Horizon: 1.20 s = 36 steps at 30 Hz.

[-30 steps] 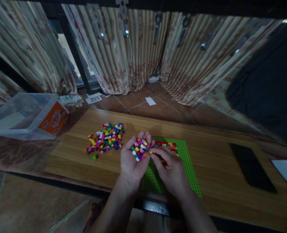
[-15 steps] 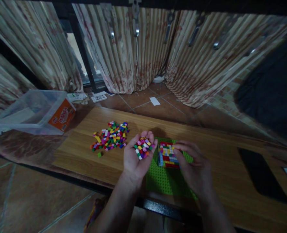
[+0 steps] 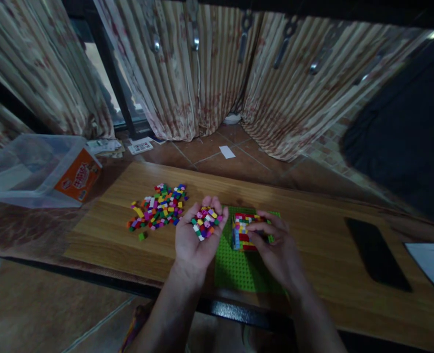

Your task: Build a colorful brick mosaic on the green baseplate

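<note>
My left hand (image 3: 192,242) is cupped palm up and cradles a heap of small toy building bricks (image 3: 206,223) in mixed colours. To its right, a green studded baseplate (image 3: 235,274) lies on the wooden board. A low block built of coloured toy bricks (image 3: 243,238) stands on the plate's far part. Over the right side of this block is my right hand (image 3: 276,245), thumb and fingers closed together at its top. Whatever those fingertips hold, if anything, is hidden. Part of the built block and plate is covered by this hand.
A loose pile of toy bricks (image 3: 161,208) lies on the wooden board (image 3: 136,255) at left, a single green brick (image 3: 142,236) in front of it. A clear plastic bin (image 3: 33,184) stands far left. At right lie a black flat object (image 3: 378,255) and a white sheet (image 3: 428,264).
My right fingertips have moved from the block's upper right, where a small yellow brick showed, to nearer its middle. The left hand still holds its bricks. The view has shifted slightly right.
</note>
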Motion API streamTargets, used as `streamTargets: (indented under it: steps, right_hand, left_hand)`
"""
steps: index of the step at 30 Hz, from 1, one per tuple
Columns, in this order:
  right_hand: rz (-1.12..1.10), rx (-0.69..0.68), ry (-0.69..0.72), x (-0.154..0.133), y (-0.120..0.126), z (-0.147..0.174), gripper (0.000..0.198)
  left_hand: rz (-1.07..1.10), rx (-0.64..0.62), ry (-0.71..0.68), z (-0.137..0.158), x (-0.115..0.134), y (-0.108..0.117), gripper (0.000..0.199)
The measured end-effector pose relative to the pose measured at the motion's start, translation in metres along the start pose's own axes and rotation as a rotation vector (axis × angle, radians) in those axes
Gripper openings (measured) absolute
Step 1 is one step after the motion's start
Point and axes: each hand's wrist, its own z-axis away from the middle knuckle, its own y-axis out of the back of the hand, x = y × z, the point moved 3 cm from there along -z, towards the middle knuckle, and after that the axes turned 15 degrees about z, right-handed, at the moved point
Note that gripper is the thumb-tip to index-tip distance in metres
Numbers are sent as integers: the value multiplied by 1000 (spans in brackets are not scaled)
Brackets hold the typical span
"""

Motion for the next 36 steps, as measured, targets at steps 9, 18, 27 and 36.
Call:
streamTargets:
  steps: [9,18,27,36]
  right_hand:
    - [-235,8,-116,2,-4,-2,8]
    - [-266,13,-116,6,-5,-3,8]
    - [-201,17,-105,3,-4,-5,14]
    - [-149,40,-74,1,-4,-8,12]
  left_hand:
    - [-22,21,-26,0,1,0,24]
    - [-29,29,-23,1,0,0,24]
    - [-40,-20,-10,0,-1,0,26]
    - [-57,-19,1,2,-1,0,23]
